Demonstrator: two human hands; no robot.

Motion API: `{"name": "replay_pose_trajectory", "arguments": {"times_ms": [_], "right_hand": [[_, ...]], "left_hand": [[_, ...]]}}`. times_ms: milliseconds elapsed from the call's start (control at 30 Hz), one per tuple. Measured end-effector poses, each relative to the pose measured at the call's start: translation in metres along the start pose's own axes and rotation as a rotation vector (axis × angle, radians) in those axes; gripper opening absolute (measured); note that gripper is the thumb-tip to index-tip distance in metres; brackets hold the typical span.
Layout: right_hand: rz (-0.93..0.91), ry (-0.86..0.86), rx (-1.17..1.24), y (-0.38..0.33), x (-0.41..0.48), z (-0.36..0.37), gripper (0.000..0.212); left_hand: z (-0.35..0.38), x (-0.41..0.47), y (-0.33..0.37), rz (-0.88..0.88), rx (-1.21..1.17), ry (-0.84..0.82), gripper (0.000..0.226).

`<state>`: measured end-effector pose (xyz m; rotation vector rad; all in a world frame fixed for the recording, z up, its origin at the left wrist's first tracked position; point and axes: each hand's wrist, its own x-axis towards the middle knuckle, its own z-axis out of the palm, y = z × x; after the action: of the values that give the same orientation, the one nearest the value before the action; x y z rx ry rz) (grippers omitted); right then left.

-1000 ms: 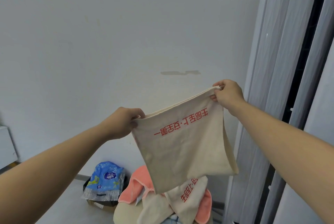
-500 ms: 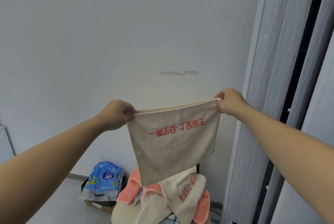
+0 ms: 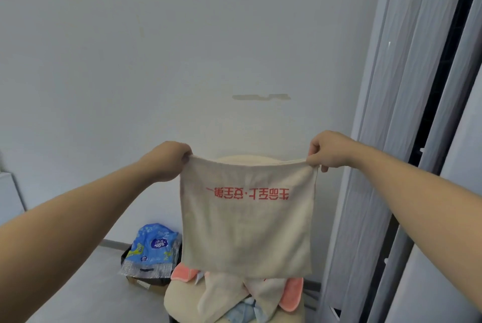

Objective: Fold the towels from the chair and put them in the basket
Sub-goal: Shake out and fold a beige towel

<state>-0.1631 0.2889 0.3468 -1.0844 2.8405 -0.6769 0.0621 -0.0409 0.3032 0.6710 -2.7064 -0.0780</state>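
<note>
Beige towel [image 3: 247, 228] top edge now level and taut, was tilted with right side higher; cloth hangs flat instead of skewed; chair back now shows behind hem. My left hand [image 3: 167, 159] pinches top left corner; my right hand [image 3: 330, 150] pinches top right corner; fingers curled, both arms stretched forward; towel held in air above chair [image 3: 177, 299], where other towels [image 3: 227, 296] lie heaped.

Open air above both hands and left of the left hand [image 3: 167, 159]. Close beside the right hand [image 3: 330, 151]: grey vertical panels [image 3: 386, 140]. Below: hanging towel [image 3: 247, 218], then cloth-heaped chair [image 3: 177, 301]. Wall [image 3: 182, 61] ahead.
</note>
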Motion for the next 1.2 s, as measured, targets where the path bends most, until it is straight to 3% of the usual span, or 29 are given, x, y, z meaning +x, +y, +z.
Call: {"name": "replay_pose_trajectory", "arguments": {"times_ms": [67,133,300,400,633,800,933,1200], "right_hand": [[0.018,-0.131,-0.002,0.001,-0.002,0.001,0.006],[0.017,-0.198,-0.004,0.0,-0.003,0.004,0.003],[0.012,-0.161,-0.049,-0.004,-0.001,0.016,0.006],[0.023,-0.159,-0.025,-0.003,0.0,0.018,0.007],[0.159,-0.184,0.299,0.012,0.013,0.03,0.005],[0.234,-0.194,0.495,0.022,0.028,0.05,0.008],[0.247,-0.102,0.55,0.028,0.047,0.072,0.017],[0.166,0.268,0.483,0.036,0.059,0.084,0.024]], "left_hand": [[0.003,0.001,0.0,-0.038,-0.06,0.041,0.023],[0.007,0.0,0.001,-0.049,-0.072,-0.089,0.023],[0.016,0.004,0.003,-0.102,-0.171,-0.052,0.025],[0.022,0.004,0.004,-0.163,-0.347,-0.146,0.025],[0.027,0.011,-0.005,-0.317,-0.876,-0.245,0.018],[0.043,0.025,-0.015,-0.36,-0.855,-0.277,0.019],[0.062,0.042,-0.012,-0.373,-0.852,-0.18,0.02],[0.068,0.044,-0.002,-0.271,-0.829,0.077,0.019]]}}
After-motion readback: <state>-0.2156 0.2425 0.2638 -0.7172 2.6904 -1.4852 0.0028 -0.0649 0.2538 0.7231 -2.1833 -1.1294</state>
